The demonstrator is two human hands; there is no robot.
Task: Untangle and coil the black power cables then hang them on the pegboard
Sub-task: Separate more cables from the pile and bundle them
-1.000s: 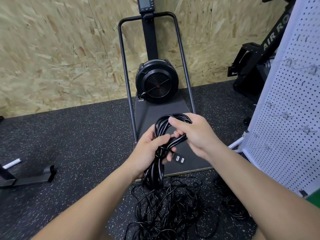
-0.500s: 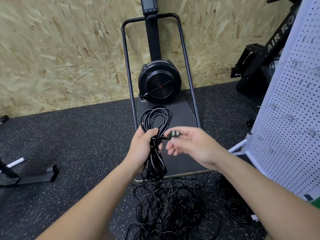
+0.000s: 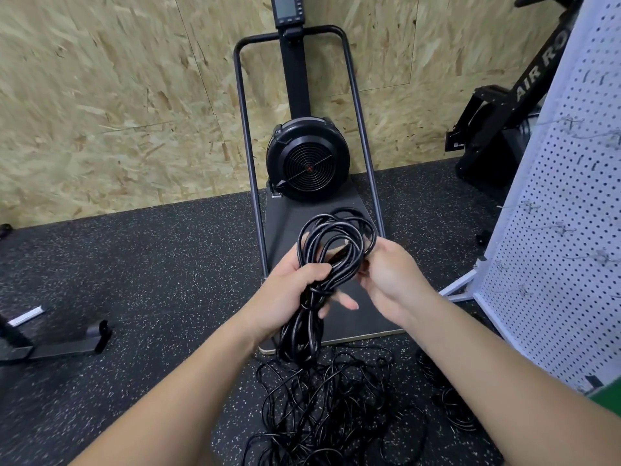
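While left grip (image 3: 285, 294) clasps coiled cable (image 3: 331, 253) | right grip (image 3: 389, 280) pinches its loops, wrap unfinished | next: pegboard (image 3: 557, 230) hook

Only one marking was legible: white letters "AIR RO", cut off, ran up the black exercise machine's frame (image 3: 541, 67) at upper right.

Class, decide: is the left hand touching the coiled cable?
Touching. The head view shows the left hand with its fingers wrapped round the middle of the coiled cable.
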